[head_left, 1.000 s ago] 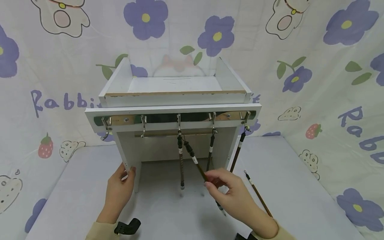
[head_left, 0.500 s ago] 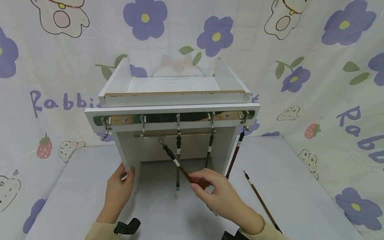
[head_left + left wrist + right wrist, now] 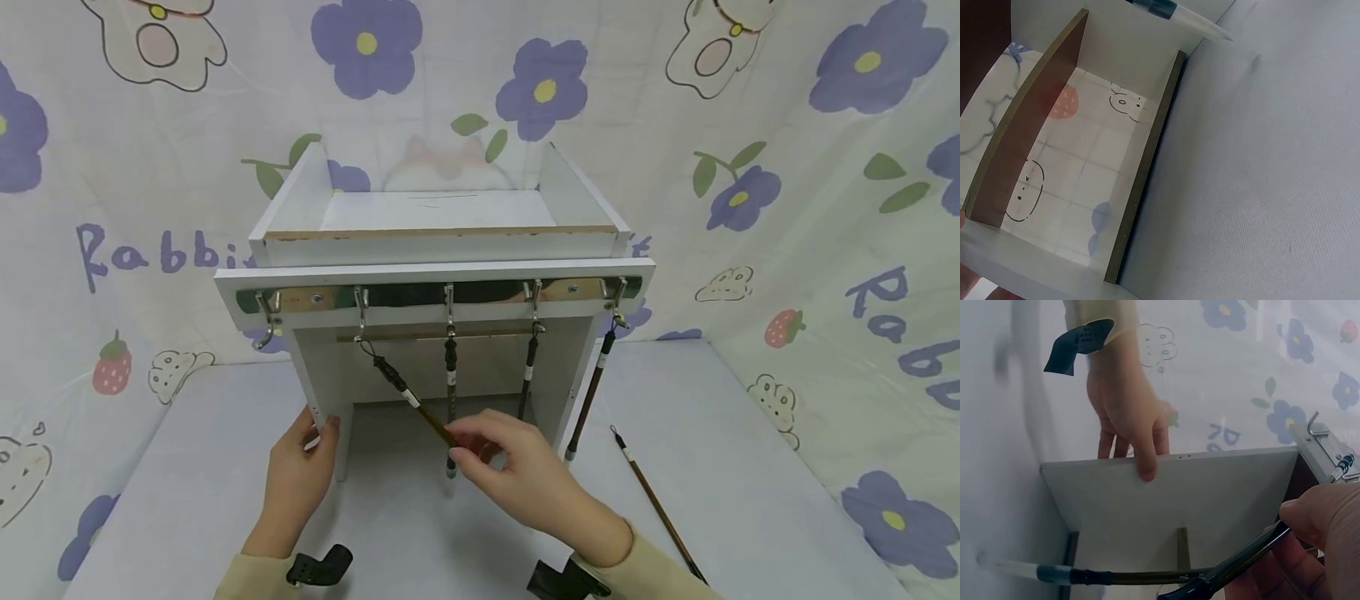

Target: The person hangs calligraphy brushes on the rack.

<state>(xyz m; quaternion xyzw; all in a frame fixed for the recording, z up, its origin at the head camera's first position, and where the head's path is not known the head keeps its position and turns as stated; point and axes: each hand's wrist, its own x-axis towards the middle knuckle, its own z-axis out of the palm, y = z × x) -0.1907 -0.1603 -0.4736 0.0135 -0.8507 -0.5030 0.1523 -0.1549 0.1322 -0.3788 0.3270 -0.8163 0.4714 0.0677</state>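
Note:
My right hand (image 3: 517,475) pinches a calligraphy brush (image 3: 411,398) by its brown handle. The brush slants up to the left, and its cord loop overlaps the tip of the second hook (image 3: 361,308) from the left. Its lower end is hidden behind the hand in the head view; a dark lower part (image 3: 1210,581) shows in the right wrist view. My left hand (image 3: 296,479) grips the left side panel (image 3: 317,375) of a white wooden stand (image 3: 450,250), thumb on the inner face. Other brushes hang at the middle hook (image 3: 451,375), fourth hook (image 3: 528,367) and rightmost hook (image 3: 590,396).
Another brush (image 3: 656,504) lies on the white table (image 3: 720,433) to the right of the stand. The leftmost hook (image 3: 264,321) carries no brush. A patterned cloth (image 3: 637,167) covers the wall behind. In the left wrist view a white brush tip (image 3: 1200,24) hangs near the stand.
My right hand has carried the brush leftward, past the middle hanging brush, bringing its loop to the second hook. The middle brush swung slightly. My left hand has stayed on the side panel.

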